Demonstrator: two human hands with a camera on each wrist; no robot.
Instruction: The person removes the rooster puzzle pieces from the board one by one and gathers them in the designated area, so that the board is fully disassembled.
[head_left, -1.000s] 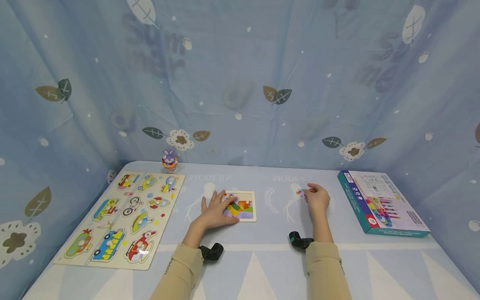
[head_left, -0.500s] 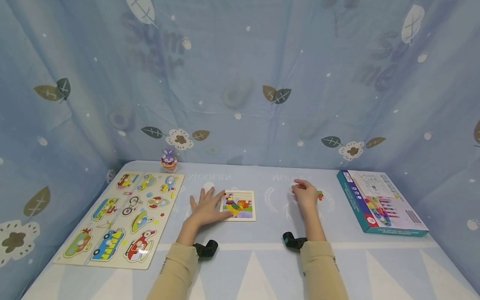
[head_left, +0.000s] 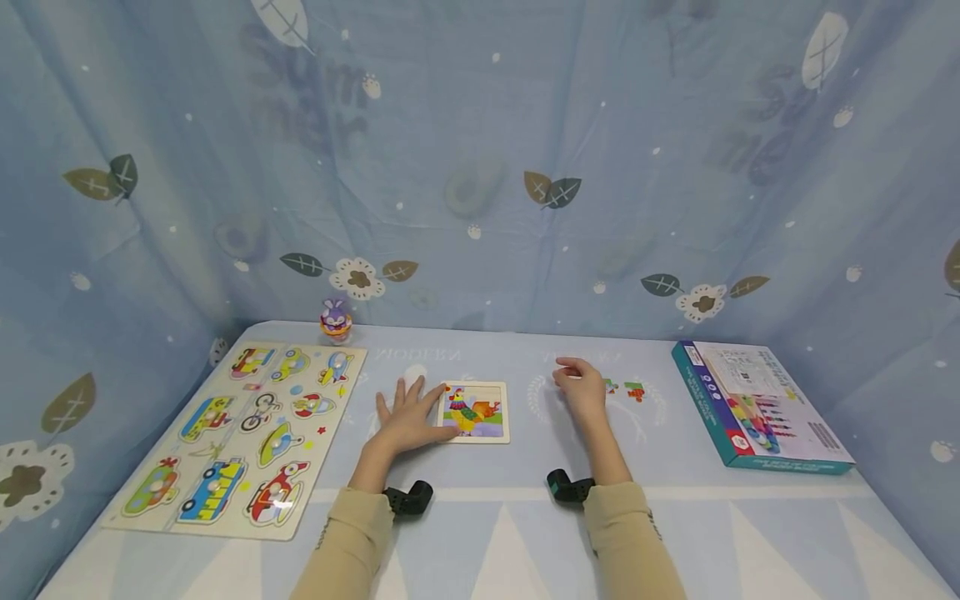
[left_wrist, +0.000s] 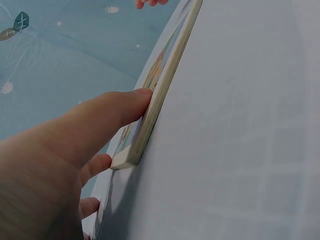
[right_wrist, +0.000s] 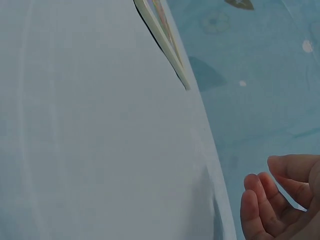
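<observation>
A small wooden jigsaw puzzle (head_left: 474,423) with a rooster picture lies on the table in front of me. My left hand (head_left: 408,419) rests at its left side, fingers spread. In the left wrist view the thumb (left_wrist: 127,106) presses on the near edge of the puzzle's pale frame. To the right of the puzzle, my right hand (head_left: 583,395) is raised over the table with loosely bent fingers. Nothing shows between those fingers (right_wrist: 261,195) in the right wrist view. Beside this hand lie two small puzzle pieces, one orange and green (head_left: 635,392), the other (head_left: 611,386) partly hidden by the hand.
At the left lies a large wooden vehicle puzzle board (head_left: 303,454). A purple rabbit figurine (head_left: 336,322) stands at the back left. Toward the right edge is a flat teal and purple box (head_left: 761,408). A blue curtain (head_left: 480,167) hangs behind the table.
The right hand has moved left, away from the small pieces, which have come into view. The left hand has slid left and uncovered the rooster picture.
</observation>
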